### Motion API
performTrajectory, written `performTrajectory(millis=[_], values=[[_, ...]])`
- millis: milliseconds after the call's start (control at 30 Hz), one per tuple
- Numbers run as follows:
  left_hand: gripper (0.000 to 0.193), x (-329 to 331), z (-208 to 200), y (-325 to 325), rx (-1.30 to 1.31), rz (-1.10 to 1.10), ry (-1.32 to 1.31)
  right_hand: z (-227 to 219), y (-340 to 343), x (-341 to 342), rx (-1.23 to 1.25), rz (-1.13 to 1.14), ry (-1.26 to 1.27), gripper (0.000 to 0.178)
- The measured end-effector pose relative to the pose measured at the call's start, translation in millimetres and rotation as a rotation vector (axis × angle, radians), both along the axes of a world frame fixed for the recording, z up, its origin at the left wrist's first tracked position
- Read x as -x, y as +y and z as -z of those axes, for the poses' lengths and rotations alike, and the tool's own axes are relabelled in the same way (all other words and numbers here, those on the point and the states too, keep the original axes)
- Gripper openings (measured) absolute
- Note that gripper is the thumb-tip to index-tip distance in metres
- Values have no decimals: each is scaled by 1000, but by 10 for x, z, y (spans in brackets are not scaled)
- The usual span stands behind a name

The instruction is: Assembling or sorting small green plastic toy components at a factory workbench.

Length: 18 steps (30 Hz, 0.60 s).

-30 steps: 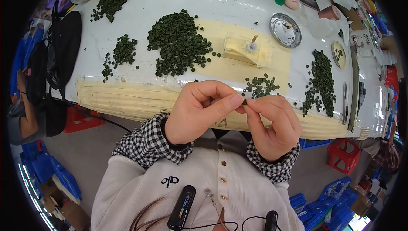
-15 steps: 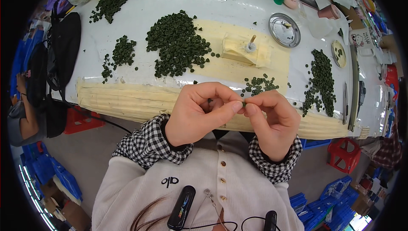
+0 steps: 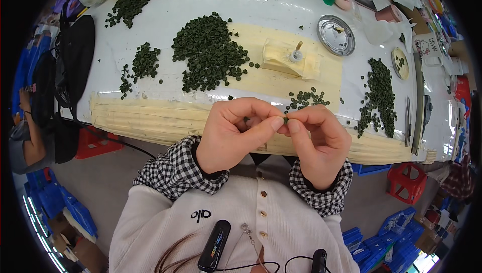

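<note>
Thumb and forefinger of my left hand (image 3: pixel 241 132) pinch one side of a small dark green piece (image 3: pixel 285 120). My right hand (image 3: pixel 319 142) pinches its other side, so both fingertips meet around it in front of my chest. Most of the piece is covered by the fingers. Another dark bit (image 3: pixel 246 119) shows within the curled fingers of my left hand. Just beyond my hands lies a small scatter of dark green round pieces (image 3: pixel 306 99). A big heap of similar cone-like pieces (image 3: pixel 208 52) is farther left.
A taped block (image 3: pixel 291 59) with an upright stick stands mid-table. More green heaps (image 3: pixel 379 97) lie to the right, beside tweezers (image 3: pixel 407 122), a round metal lid (image 3: pixel 336 35) and a small dish (image 3: pixel 400 63). A black bag (image 3: pixel 80 57) sits at the left edge. A co-worker's arm (image 3: pixel 31 127) shows far left.
My right hand has shifted slightly left and up, and the pinched green piece has moved a little left with it. My left hand has barely moved.
</note>
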<state>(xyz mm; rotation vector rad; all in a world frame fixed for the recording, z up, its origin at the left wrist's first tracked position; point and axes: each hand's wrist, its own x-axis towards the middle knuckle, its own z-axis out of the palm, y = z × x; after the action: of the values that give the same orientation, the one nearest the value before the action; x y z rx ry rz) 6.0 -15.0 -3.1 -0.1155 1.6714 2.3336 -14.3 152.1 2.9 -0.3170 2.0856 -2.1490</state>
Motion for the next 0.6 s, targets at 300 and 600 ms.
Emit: performTrajectory(millis=[300, 600], values=[[10, 16, 34, 3, -144, -14, -30, 37, 34, 10, -15, -23, 5, 10], [13, 81, -9, -120, -559, -4, -298, 10, 58, 6, 26, -41, -30, 13]])
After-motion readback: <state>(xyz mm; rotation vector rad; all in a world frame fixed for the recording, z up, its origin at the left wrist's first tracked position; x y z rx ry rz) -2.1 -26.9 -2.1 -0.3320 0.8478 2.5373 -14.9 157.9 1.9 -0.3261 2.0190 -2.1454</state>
